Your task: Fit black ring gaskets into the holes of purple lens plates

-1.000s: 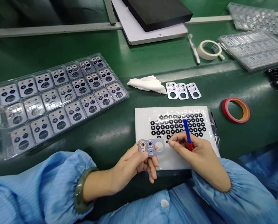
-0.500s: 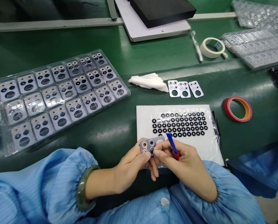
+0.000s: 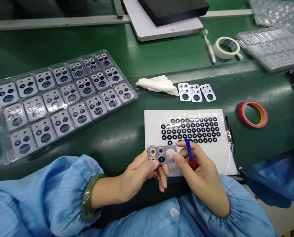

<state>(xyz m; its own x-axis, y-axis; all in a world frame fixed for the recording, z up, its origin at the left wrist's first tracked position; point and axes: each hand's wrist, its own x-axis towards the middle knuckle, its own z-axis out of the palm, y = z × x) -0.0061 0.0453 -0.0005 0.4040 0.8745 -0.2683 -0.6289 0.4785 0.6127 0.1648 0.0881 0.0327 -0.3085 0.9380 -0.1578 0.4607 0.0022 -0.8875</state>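
Note:
My left hand [image 3: 143, 172] pinches a small grey camera frame plate [image 3: 161, 154] with several round holes, holding it flat above the near edge of the table. My right hand [image 3: 201, 172] grips a blue and red tool [image 3: 189, 153] and its thumb touches the plate's right end. A black ring sits in one of the plate's holes. Just beyond lies a white sheet [image 3: 153, 123] carrying rows of small black rings [image 3: 190, 129] under clear film.
A clear tray [image 3: 60, 98] of several camera plates lies at the left. Three loose plates [image 3: 196, 92], a white cloth [image 3: 157, 85], red tape [image 3: 253, 114], a white tape roll [image 3: 226, 47], a toothbrush [image 3: 209, 46], and more trays [image 3: 270, 47] sit further back.
My right hand came off the ring sheet to the plate, pressed a fingertip on it, then drew back a little. A black ring now shows in the plate.

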